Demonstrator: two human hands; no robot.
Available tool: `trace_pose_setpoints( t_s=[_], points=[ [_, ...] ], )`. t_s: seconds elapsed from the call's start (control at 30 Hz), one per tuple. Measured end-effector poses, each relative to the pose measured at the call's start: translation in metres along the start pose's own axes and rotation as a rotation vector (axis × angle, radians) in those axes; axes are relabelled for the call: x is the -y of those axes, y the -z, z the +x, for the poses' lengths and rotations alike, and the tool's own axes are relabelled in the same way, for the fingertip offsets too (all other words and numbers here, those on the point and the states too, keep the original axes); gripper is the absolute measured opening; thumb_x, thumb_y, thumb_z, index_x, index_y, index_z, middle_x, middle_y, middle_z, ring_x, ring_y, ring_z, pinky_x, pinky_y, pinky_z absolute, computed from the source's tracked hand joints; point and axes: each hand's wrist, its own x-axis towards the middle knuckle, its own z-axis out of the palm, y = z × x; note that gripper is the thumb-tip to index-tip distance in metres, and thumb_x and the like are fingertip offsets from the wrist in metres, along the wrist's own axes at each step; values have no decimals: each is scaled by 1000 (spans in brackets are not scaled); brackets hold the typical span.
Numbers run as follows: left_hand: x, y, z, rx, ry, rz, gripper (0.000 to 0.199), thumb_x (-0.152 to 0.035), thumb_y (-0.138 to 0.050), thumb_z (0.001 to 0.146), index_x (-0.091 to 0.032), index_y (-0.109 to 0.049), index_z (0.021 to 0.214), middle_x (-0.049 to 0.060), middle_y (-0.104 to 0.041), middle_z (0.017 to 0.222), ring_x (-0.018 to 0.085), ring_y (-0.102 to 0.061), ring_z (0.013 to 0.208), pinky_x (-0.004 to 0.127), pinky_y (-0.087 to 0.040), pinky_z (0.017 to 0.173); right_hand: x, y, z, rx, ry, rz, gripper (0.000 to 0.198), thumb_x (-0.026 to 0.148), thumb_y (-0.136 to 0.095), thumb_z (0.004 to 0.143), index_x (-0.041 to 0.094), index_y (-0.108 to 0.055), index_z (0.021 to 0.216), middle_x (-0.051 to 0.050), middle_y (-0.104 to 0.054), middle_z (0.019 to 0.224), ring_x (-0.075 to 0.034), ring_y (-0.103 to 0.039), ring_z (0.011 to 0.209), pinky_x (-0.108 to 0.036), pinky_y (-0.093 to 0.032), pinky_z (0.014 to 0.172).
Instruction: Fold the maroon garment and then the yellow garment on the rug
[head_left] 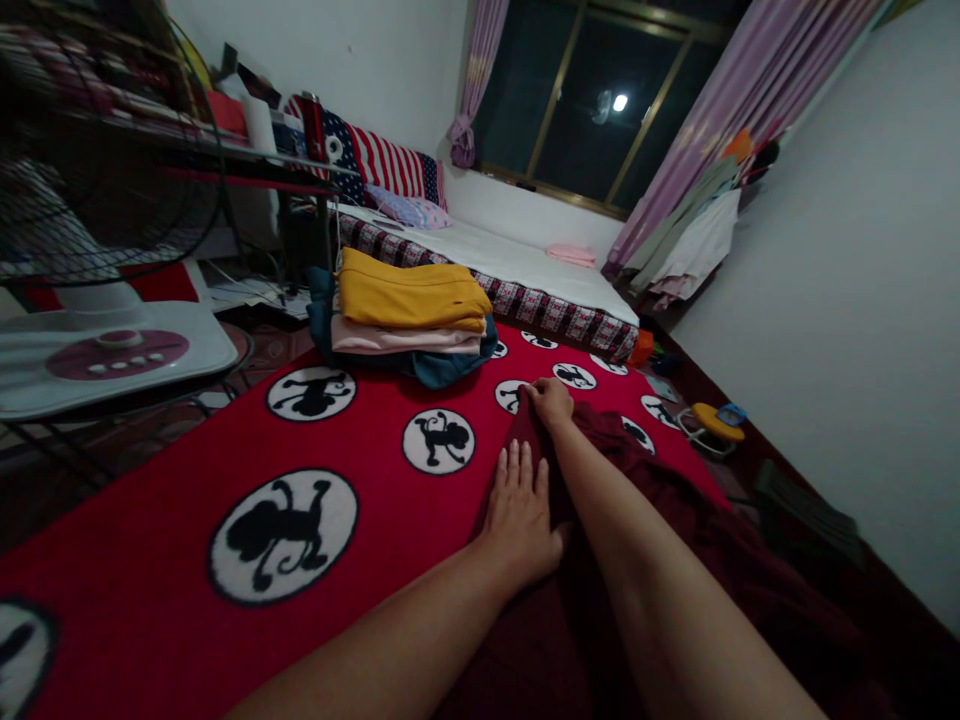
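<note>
A dark maroon garment (517, 650) lies spread over a red blanket (390, 540) printed with monkeys in white circles. My left hand (519, 515) rests flat on the cloth, fingers stretched out. Farther off, my right hand (552, 403) pinches the far corner of the garment between thumb and fingers. To the right of my right forearm the maroon cloth is bunched in loose folds. Beyond my hands, slightly left, sits a stack of folded clothes: a yellow piece (412, 290) on top, a pale pink one (405, 338) below it, and a teal one (435, 368) underneath.
An electric fan (112, 345) stands at the left, beside a cluttered desk (262, 160). Behind the stack is a bed (517, 250) with pillows and a pink folded cloth (571, 255). Hanging clothes (697, 240) and a yellow stool (718, 422) are at the right, near the wall.
</note>
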Motion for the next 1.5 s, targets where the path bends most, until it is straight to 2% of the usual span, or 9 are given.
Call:
trace_pose_setpoints(
  t_s=[0.13, 0.27, 0.47, 0.63, 0.83, 1.03, 1.17, 1.33, 1.5],
  points=[
    [1, 0, 0, -9, -3, -4, 83, -64, -44, 84, -9, -34, 146, 19, -20, 155, 37, -5, 144, 55, -9, 116, -11, 19, -8, 48, 106, 8, 27, 41, -62, 83, 22, -69, 100, -6, -69, 108, -18, -61, 97, -26, -45, 79],
    [4, 0, 1, -22, -41, -29, 70, -65, -43, 85, -24, -44, 142, 11, -23, 156, 38, -7, 144, 58, -8, 114, -55, 61, -36, 40, 145, -2, 30, 37, -60, 84, 20, -65, 109, -6, -67, 111, -17, -60, 100, -25, -43, 83],
    [5, -4, 1, -46, -59, -20, 61, -60, -49, 84, -31, -49, 137, 9, -24, 156, 40, -9, 143, 58, -7, 113, -157, 122, -100, 89, -1, -175, 49, 53, -64, 75, 15, -66, 106, -10, -68, 104, -23, -63, 92, -28, -44, 75],
    [6, -2, 1, -55, -92, -5, 62, -61, -47, 86, -27, -49, 138, 13, -23, 155, 39, -12, 143, 59, -9, 113, -190, 138, -141, 231, -108, -243, 31, 48, -66, 71, 18, -69, 74, -4, -68, 71, -20, -63, 70, -25, -39, 59],
    [10, 1, 1, -41, -206, -59, 57, -59, -39, 92, -25, -50, 137, 12, -29, 154, 31, -14, 144, 54, -17, 113, -173, 152, -146, -228, -240, 35, 25, 38, -59, 74, 17, -69, 81, -7, -69, 76, -23, -64, 77, -29, -44, 67],
    [15, 6, 8, -90, -102, -333, 51, -47, -36, 96, -17, -51, 134, 13, -49, 141, 27, -37, 136, 47, -26, 113, -122, 162, -133, -203, -284, 474, 28, 35, -61, 76, 13, -71, 90, -9, -72, 77, -23, -67, 71, -30, -51, 62],
    [25, 7, 16, -308, 14, -684, 42, -40, -36, 97, -16, -56, 126, 12, -60, 127, 23, -54, 121, 41, -38, 106, -61, 161, -162, -125, -15, 546, 36, 42, -58, 81, 14, -69, 101, -8, -73, 95, -23, -67, 85, -32, -52, 72],
    [40, 1, 25, -402, 208, -1111, 46, -47, -32, 97, -16, -54, 122, 14, -60, 124, 21, -57, 117, 36, -50, 94, 2, 139, -243, 229, 525, 312, 47, 34, -70, 76, 26, -62, 122, -6, -67, 116, -23, -64, 102, -34, -48, 88],
    [46, -4, 30, -389, 246, -1179, 44, -47, -41, 93, -15, -53, 121, 15, -60, 122, 21, -60, 112, 33, -53, 89, -10, 128, -271, 7, 504, 297, 23, 29, -62, 85, 30, -67, 107, -4, -68, 110, -22, -62, 103, -38, -46, 92]
  ],
)
